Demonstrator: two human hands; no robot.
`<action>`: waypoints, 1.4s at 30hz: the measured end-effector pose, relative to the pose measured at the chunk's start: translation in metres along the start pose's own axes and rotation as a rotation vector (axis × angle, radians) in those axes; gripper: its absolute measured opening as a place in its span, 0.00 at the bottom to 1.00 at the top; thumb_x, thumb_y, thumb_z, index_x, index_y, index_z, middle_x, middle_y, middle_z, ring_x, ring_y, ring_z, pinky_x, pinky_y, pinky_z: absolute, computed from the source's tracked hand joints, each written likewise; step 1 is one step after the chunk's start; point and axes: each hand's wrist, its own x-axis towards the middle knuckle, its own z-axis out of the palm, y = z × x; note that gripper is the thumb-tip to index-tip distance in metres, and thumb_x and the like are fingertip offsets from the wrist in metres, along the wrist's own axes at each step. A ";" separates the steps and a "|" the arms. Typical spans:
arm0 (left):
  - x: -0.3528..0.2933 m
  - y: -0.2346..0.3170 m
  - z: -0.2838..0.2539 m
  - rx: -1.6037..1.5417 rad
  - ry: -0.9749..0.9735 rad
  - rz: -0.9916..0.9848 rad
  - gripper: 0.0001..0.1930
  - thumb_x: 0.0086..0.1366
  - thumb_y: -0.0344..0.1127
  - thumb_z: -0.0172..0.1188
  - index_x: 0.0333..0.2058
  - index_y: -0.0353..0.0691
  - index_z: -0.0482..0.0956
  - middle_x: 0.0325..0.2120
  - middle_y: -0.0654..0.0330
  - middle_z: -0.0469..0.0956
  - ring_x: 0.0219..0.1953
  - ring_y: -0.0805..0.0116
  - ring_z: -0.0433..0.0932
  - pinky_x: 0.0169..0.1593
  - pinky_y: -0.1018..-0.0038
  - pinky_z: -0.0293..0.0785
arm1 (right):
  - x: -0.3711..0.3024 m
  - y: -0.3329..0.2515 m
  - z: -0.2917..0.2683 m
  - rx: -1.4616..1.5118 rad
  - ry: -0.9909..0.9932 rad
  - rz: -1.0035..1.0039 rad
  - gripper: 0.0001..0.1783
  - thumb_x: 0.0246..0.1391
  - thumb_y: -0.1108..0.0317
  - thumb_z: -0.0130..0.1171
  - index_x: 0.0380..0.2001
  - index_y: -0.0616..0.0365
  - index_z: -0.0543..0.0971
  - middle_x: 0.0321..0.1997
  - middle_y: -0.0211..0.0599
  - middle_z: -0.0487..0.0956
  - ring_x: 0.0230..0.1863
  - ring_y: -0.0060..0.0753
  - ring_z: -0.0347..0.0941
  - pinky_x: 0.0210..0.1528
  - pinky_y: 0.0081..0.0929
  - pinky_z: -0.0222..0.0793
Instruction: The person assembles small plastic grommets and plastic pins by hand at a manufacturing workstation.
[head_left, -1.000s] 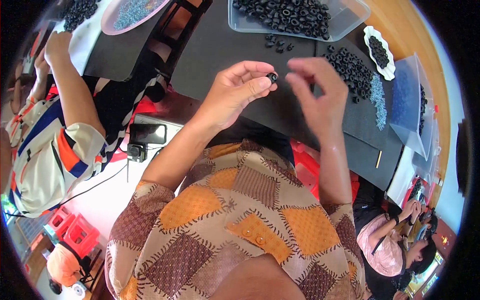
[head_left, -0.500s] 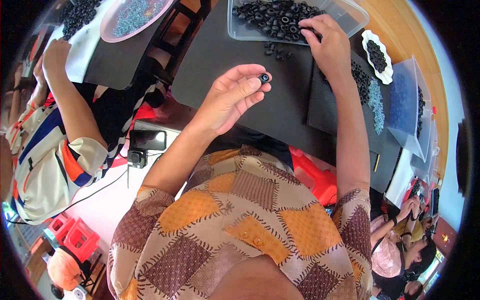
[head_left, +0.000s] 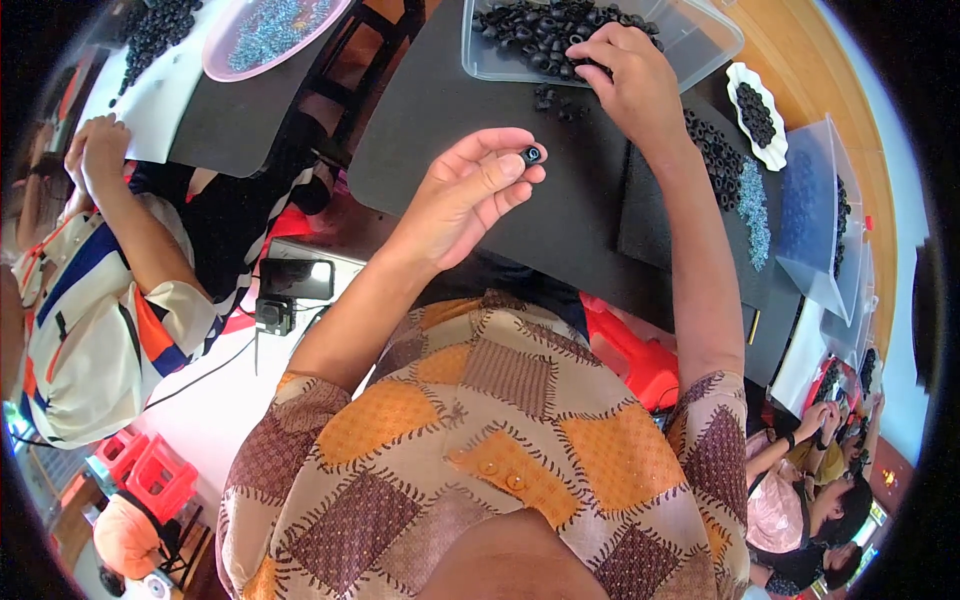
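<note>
My left hand [head_left: 465, 195] is closed, pinching a small black ring-shaped piece [head_left: 531, 156] between thumb and fingertips. A pale bluish centre shows in the piece's end. My right hand [head_left: 632, 82] reaches over the near side of a clear plastic bin [head_left: 700, 40] with its fingers curved. Thumb and forefinger stand apart at the heap of black ring-shaped pieces [head_left: 530, 38]; I see nothing held between them. Several loose black pieces [head_left: 556, 104] lie on the dark table [head_left: 420, 120] just in front of the bin.
Right of my forearm lie more black rings [head_left: 712, 160] and pale blue small pieces [head_left: 754, 215] on a dark mat [head_left: 650, 215]. Beyond them stand a white scalloped dish [head_left: 737, 80] and a clear box [head_left: 815, 215]. At left, a person's hands [head_left: 98, 160] rest near another table.
My right hand has shifted a little left over the black pieces. My left hand keeps its pinch and has barely moved. The neighbour's hands at left have come lower, toward their body.
</note>
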 end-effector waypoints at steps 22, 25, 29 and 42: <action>-0.005 -0.004 0.001 0.020 -0.021 0.032 0.15 0.65 0.26 0.60 0.50 0.36 0.75 0.45 0.57 0.79 0.46 0.70 0.79 0.50 0.77 0.77 | -0.058 -0.028 -0.012 0.450 -0.074 0.360 0.08 0.51 0.75 0.63 0.36 0.59 0.79 0.33 0.33 0.80 0.35 0.30 0.79 0.38 0.24 0.73; -0.008 -0.004 0.002 0.071 -0.015 -0.003 0.15 0.63 0.24 0.61 0.49 0.36 0.76 0.44 0.58 0.79 0.46 0.69 0.79 0.50 0.77 0.77 | -0.064 -0.066 -0.031 0.846 -0.047 0.631 0.09 0.50 0.76 0.65 0.35 0.60 0.79 0.30 0.31 0.81 0.34 0.24 0.79 0.37 0.20 0.73; -0.010 -0.005 0.000 0.139 -0.049 0.001 0.15 0.65 0.24 0.59 0.50 0.39 0.76 0.47 0.56 0.78 0.48 0.68 0.79 0.53 0.75 0.77 | -0.075 -0.089 -0.032 1.022 0.012 0.595 0.08 0.50 0.79 0.64 0.35 0.64 0.80 0.35 0.32 0.81 0.37 0.22 0.78 0.40 0.18 0.74; -0.011 -0.008 0.005 0.173 -0.038 0.024 0.15 0.60 0.21 0.63 0.46 0.36 0.77 0.44 0.58 0.79 0.46 0.70 0.79 0.52 0.75 0.77 | -0.085 -0.103 -0.032 1.035 0.122 0.488 0.11 0.45 0.81 0.67 0.35 0.61 0.81 0.38 0.32 0.81 0.38 0.22 0.76 0.41 0.19 0.72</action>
